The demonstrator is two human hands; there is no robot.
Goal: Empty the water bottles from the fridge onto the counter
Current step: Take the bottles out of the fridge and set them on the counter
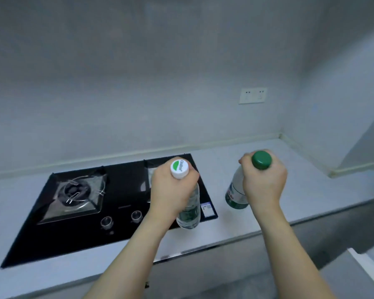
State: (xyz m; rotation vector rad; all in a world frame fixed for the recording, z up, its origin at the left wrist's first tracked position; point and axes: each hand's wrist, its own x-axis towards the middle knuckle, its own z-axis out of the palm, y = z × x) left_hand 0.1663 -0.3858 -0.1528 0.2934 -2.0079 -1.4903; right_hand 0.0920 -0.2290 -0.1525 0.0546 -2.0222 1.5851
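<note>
L forearm bare, R forearm bare, no sleeves, no rings or watch visible

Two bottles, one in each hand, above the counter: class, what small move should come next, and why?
Probably lower both and let go. The left hand grips the white-capped bottle over the black hob's edge, so shift it right first; the right hand holds the green-capped bottle over bare counter.

Clear glossy plastic bottle with smooth white plastic cap, second bottle with green plastic cap, glossy black glass hob, pale matt, perhaps stone, counter, shiny metal knobs.
</note>
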